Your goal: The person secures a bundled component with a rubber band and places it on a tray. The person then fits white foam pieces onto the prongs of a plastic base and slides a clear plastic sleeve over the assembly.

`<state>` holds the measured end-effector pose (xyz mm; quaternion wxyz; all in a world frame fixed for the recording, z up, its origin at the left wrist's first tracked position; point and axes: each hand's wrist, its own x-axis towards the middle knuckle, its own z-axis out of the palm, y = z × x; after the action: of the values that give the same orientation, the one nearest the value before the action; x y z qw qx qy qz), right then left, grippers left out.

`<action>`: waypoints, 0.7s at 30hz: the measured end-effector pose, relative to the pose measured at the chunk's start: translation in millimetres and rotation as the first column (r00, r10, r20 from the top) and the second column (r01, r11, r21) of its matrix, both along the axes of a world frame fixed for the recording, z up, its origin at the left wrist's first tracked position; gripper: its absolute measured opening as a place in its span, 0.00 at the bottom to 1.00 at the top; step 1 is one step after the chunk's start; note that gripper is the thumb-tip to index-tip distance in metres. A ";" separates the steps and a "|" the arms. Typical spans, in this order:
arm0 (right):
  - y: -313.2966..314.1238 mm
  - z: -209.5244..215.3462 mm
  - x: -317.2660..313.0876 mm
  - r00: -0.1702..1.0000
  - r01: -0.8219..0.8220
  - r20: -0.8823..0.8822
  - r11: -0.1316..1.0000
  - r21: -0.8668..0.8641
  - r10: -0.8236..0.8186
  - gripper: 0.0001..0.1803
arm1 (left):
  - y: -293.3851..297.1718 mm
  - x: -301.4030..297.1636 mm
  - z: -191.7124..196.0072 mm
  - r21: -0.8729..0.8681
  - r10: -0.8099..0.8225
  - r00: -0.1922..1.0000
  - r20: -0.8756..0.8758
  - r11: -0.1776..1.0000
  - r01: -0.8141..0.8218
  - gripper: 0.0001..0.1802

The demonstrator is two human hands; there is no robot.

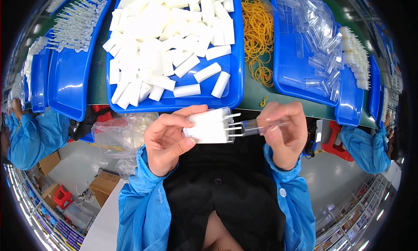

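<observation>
Far left of the left fingers point(179, 147): slim blue tray point(67, 83), white-stemmed parts point(76, 26) heaped at its far end. Just left of the same fingers, lower down, clear plastic bag point(124, 135). Left fingers clamped on a white bundle point(208, 125), thumb on the near side. Beyond them, big blue tray point(174, 104) of white blocks point(152, 37). From the bundle's right end, pale sticks point(235, 128) point toward the right fingers point(275, 135). Between both sets of fingers, clear tube point(252, 127), open end at the stick tips; cannot tell whether one has entered. Right fingers pinched together on the tube's right part. Beyond these, yellow rubber bands point(257, 29) on the green bench point(257, 94); farther right, another blue tray point(300, 90) with loose clear tubes point(313, 33).

Handling, as judged: left grip firm but light, since the bundle looks soft; sticks held level. Right fingers best kept back from the tube mouth, tube lined up straight with the sticks, eased rather than forced; a skewed tube could bend one.

Counts: one bundle, about four sticks (overlap makes this unsure), one held tube. One rubber band point(264, 101) apart, just beyond the right fingers. Blocks, loose tubes, stemmed parts, heaped bands: too many to count.
</observation>
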<state>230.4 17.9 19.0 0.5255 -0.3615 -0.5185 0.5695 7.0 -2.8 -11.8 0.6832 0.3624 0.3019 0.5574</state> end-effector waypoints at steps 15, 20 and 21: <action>-4.6 -4.7 -14.7 0.940 0.048 0.331 0.990 0.131 -0.089 0.08 | -0.2 -0.3 1.0 0.184 0.002 0.996 -0.091 0.983 0.015 0.14; -6.3 -5.7 -25.4 0.997 0.026 0.069 0.998 -0.059 -0.022 0.07 | 3.8 2.0 6.8 0.223 0.059 0.959 -0.277 0.975 0.005 0.15; -6.7 -5.8 -27.1 0.997 0.025 0.068 0.998 -0.059 -0.021 0.07 | 5.2 1.1 7.9 0.289 0.068 0.930 -0.362 0.956 0.042 0.16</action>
<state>203.3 11.3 13.1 0.5031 -0.4020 -0.5144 0.5663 8.1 2.4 -3.9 0.5498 0.5550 0.3414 0.5227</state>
